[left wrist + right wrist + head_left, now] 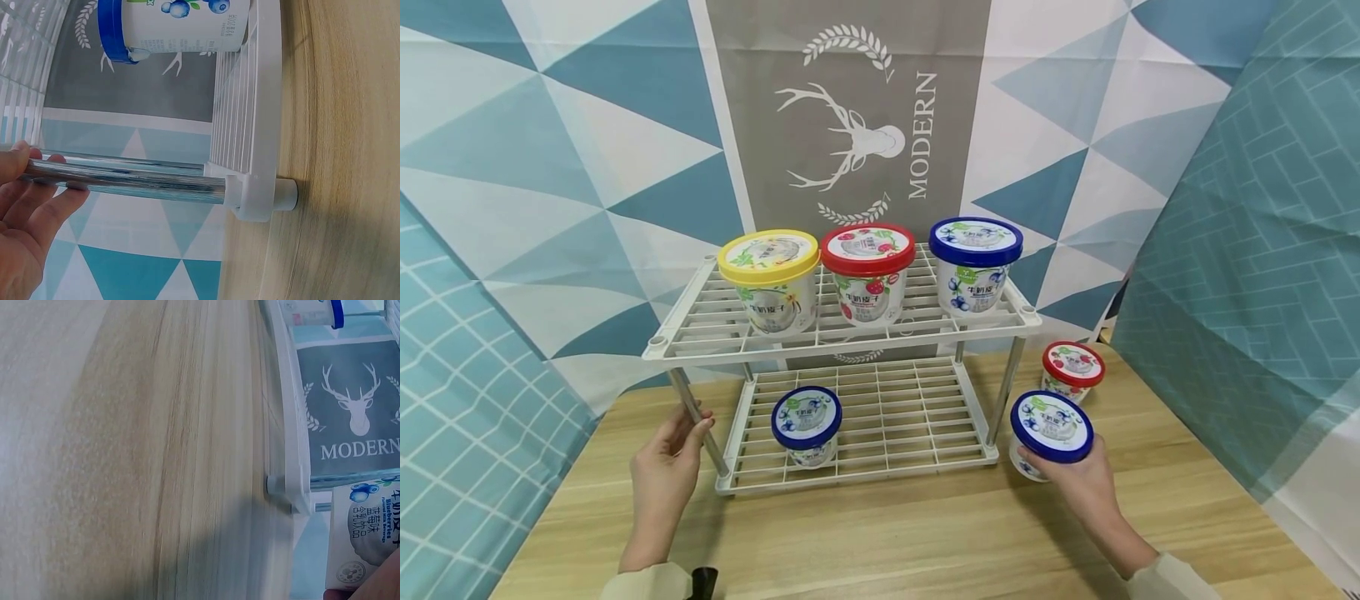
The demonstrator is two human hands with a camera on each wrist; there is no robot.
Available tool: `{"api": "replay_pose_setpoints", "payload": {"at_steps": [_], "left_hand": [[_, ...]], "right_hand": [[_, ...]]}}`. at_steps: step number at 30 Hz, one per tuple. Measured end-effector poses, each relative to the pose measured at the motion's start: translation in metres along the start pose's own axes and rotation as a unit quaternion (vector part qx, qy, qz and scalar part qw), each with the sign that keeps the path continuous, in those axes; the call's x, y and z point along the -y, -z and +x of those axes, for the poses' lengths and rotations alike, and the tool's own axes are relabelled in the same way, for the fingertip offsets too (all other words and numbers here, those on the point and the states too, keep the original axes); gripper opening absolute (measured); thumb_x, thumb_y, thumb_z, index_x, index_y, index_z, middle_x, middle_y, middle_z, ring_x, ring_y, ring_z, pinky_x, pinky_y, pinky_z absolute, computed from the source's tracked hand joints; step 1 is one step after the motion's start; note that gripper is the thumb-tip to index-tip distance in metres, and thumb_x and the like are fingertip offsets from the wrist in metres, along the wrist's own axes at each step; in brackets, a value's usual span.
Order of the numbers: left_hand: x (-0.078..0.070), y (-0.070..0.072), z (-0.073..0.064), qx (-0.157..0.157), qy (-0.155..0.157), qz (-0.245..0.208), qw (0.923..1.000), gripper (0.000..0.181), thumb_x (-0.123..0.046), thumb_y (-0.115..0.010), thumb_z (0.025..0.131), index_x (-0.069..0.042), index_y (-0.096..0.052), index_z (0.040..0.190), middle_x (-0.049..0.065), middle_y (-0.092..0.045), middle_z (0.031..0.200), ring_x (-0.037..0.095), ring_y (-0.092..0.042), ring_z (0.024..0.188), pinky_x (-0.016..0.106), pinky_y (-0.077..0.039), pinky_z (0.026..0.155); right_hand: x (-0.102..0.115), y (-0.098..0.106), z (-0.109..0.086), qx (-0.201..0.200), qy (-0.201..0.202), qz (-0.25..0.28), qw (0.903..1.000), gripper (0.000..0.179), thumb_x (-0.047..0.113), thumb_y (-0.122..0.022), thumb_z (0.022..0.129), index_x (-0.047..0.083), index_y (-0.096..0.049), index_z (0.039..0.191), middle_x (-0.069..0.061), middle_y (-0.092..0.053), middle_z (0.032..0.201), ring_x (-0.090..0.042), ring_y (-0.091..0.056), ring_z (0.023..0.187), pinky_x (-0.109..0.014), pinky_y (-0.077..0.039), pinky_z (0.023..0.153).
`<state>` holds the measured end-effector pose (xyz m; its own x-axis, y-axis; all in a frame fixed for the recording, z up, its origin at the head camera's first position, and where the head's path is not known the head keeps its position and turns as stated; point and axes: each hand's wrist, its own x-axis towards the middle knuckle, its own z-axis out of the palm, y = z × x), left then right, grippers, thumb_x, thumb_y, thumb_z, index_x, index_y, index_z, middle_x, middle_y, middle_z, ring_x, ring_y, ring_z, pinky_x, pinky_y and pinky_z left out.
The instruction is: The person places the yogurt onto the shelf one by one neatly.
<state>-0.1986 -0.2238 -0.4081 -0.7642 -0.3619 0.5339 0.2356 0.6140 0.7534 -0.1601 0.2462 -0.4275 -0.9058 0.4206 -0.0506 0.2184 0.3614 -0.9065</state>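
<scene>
My left hand (664,467) holds the front left metal post (131,181) of a white two-tier wire rack (880,483), thumb on one side and fingers on the other. On the right, my right hand (1081,482) grips a blue-lidded blueberry tub (1051,427) from its near right side, just beyond the rack's right end. The tub tilts a little in the head view; its printed side (359,534) shows in the right wrist view. Directly behind it is a small red-lidded tub (1073,367), partly covered by the held one.
On the top shelf stand a yellow-lidded tub (769,283), a red-lidded tub (868,275) and a blue-lidded tub (976,267). A smaller blue-lidded tub (807,425) sits at the left of the lower shelf. Patterned cloth (655,108) hangs behind the wooden table (880,550).
</scene>
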Motion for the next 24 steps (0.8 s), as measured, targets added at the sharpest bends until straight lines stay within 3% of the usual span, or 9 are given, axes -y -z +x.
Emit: {"api": "replay_pose_setpoints", "payload": {"at_steps": [5, 13, 24], "left_hand": [[0.001, 0.001, 0.0, 0.01, 0.014, -0.006, 0.9998, 0.028, -0.012, -0.065, 0.088, -0.007, -0.066, 0.116, -0.01, -0.068, 0.095, -0.027, -0.05, 0.077, -0.004, -0.042, 0.069], [0.001, 0.001, 0.0, 0.013, 0.017, -0.016, 0.9997, 0.029, -0.015, -0.064, 0.089, -0.008, -0.065, 0.117, -0.024, -0.062, 0.092, -0.026, -0.051, 0.077, -0.003, -0.042, 0.069], [0.001, 0.001, 0.0, 0.009, 0.011, -0.024, 0.9996, 0.028, -0.015, -0.065, 0.088, -0.008, -0.066, 0.116, -0.031, -0.058, 0.09, -0.025, -0.052, 0.078, -0.003, -0.043, 0.069]], "right_hand": [[0.0, -0.002, -0.001, 0.004, 0.006, 0.005, 1.0, 0.116, 0.032, -0.083, 0.069, 0.0, -0.005, 0.148, -0.03, -0.027, 0.145, -0.043, -0.029, 0.133, -0.059, -0.029, 0.108], [0.002, -0.004, -0.004, 0.013, 0.003, -0.017, 0.9998, 0.119, 0.032, -0.085, 0.067, 0.0, -0.003, 0.148, -0.03, -0.025, 0.145, -0.044, -0.027, 0.134, -0.057, -0.027, 0.11], [0.004, -0.011, -0.014, 0.005, 0.026, -0.007, 0.9996, 0.113, 0.028, -0.086, 0.065, -0.003, -0.013, 0.145, -0.029, -0.032, 0.14, -0.042, -0.034, 0.129, -0.056, -0.03, 0.109]]}}
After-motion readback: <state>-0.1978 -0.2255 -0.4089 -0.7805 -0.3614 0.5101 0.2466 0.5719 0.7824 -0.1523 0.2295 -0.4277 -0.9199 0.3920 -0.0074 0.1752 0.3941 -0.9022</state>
